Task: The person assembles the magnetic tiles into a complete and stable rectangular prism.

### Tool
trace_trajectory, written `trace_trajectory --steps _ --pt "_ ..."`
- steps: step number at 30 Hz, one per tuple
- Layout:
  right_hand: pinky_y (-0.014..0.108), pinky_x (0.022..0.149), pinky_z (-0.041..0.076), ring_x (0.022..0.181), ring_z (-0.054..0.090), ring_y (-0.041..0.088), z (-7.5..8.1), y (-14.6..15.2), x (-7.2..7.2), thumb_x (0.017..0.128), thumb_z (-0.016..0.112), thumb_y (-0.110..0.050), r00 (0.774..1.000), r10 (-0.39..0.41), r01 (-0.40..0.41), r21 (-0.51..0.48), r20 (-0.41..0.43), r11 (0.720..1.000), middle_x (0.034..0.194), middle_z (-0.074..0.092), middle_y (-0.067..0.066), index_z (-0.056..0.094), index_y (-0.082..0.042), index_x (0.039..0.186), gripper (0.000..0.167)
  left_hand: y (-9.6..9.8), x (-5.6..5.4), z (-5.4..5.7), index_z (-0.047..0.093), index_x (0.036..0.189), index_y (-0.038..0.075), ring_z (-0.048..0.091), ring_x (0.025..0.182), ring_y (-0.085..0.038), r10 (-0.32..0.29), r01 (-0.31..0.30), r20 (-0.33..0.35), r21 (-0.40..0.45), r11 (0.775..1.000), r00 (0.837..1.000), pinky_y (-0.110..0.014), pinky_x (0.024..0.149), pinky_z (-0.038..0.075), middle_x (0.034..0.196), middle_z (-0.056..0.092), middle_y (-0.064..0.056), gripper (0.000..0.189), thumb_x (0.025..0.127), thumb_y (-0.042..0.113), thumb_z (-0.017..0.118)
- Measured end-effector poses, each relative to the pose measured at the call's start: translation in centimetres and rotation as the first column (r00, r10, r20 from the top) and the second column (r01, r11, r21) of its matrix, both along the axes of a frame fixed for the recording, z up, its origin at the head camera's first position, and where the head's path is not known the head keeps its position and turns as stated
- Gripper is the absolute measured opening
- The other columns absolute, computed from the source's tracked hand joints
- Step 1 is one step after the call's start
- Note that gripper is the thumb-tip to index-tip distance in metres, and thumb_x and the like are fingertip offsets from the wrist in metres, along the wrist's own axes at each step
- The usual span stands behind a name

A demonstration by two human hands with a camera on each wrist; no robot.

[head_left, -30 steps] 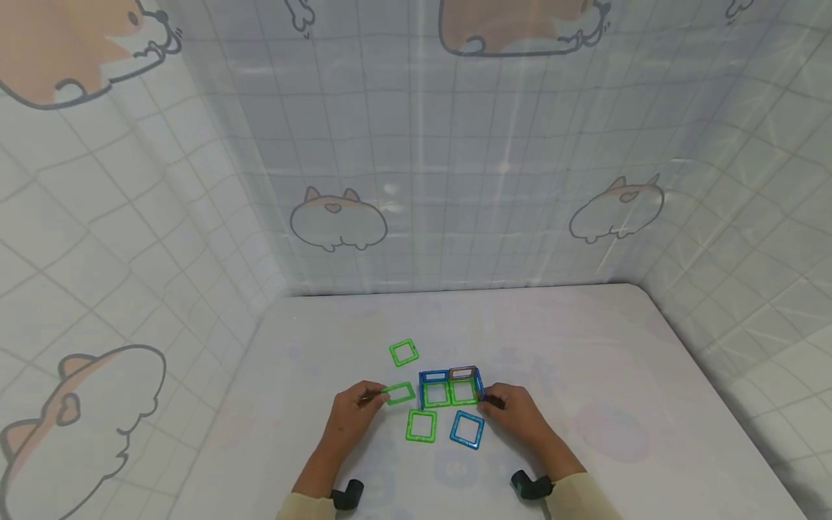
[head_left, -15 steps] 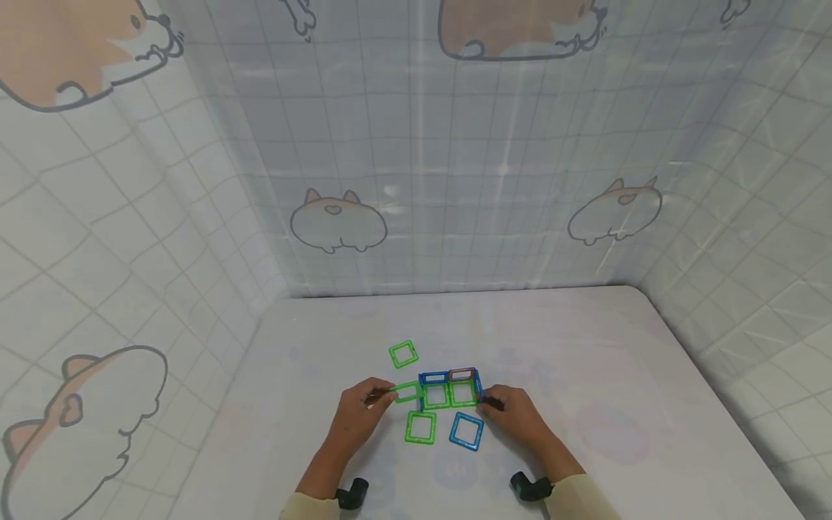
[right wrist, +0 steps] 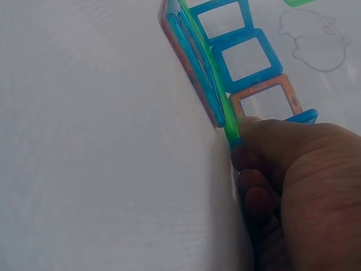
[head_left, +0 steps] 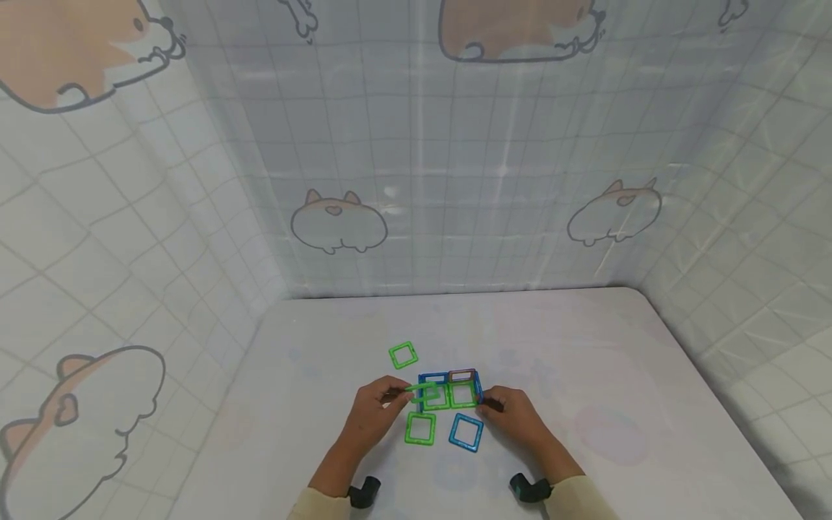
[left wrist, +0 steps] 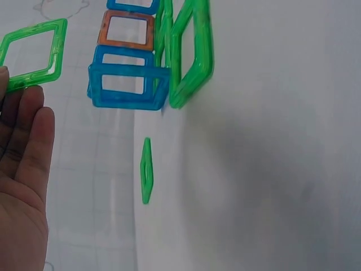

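Note:
My left hand (head_left: 377, 408) pinches a green square magnetic tile (left wrist: 58, 48) by its near edge, thumb on one side. In the head view the held tile overlaps the left half of a small open box of magnetic tiles. That box has green base tiles (head_left: 463, 405), a blue tile (head_left: 433, 375) and an orange tile (head_left: 462, 371) along its back, and upright blue tiles at both ends. At its right end, my right hand (head_left: 513, 412) pinches the upright blue end tile (right wrist: 303, 117) near the lower corner, fingers curled beneath the thumb.
Loose on the white table (head_left: 650, 375) lie a green tile (head_left: 399, 347) behind the box, another green tile (head_left: 419, 443) in front, and a blue tile (head_left: 463, 446) beside that one. A patterned curtain (head_left: 442, 238) surrounds the table at the back and sides.
My left hand has moved right with the green tile, from beside the box to over its left half. My right hand stays at the right end.

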State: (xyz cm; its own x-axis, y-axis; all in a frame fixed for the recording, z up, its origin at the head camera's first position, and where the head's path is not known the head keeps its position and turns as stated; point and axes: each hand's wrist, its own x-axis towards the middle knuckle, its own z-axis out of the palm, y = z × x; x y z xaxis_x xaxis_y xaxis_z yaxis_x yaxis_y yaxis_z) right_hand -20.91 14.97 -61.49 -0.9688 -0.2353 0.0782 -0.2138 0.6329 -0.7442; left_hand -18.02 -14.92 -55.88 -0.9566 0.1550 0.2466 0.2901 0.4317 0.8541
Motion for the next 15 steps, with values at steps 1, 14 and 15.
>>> trace_trajectory --steps 1,14,15 --pt "0.025 0.071 0.052 0.08 0.056 0.009 0.0 0.0 0.0 0.087 0.078 -0.019 1.0 -0.001 0.001 0.001 -0.002 1.0 0.087 0.068 -0.015 0.076 -0.019 0.098 0.012 0.1 0.0 0.0 0.069 0.103 0.026 0.068 0.095 -0.007 -0.006 0.006 0.001 0.0 1.0 1.0 -0.026 0.086 0.058 0.103 0.072 0.006 0.012 0.093 0.032 0.07" --pt "0.025 0.071 0.053 0.079 0.056 0.008 -0.3 -0.1 0.1 0.087 0.077 -0.019 1.0 -0.002 0.002 -0.012 -0.015 1.0 0.087 0.068 -0.015 0.076 -0.019 0.098 0.011 1.8 0.1 -0.5 0.071 0.105 0.017 0.067 0.083 -0.006 -0.045 0.045 -0.022 -0.016 0.999 0.999 -0.024 0.074 0.059 0.096 0.071 0.009 0.016 0.094 0.029 0.07" --pt "0.024 0.071 0.053 0.079 0.056 0.008 -0.3 -0.1 0.2 0.087 0.077 -0.019 1.0 -0.003 0.002 -0.015 -0.018 1.0 0.087 0.068 -0.015 0.076 -0.019 0.097 0.011 1.9 0.1 -0.5 0.071 0.105 0.018 0.066 0.081 -0.006 -0.042 0.042 -0.023 -0.016 0.999 0.999 -0.023 0.072 0.059 0.095 0.07 0.01 0.016 0.094 0.03 0.071"
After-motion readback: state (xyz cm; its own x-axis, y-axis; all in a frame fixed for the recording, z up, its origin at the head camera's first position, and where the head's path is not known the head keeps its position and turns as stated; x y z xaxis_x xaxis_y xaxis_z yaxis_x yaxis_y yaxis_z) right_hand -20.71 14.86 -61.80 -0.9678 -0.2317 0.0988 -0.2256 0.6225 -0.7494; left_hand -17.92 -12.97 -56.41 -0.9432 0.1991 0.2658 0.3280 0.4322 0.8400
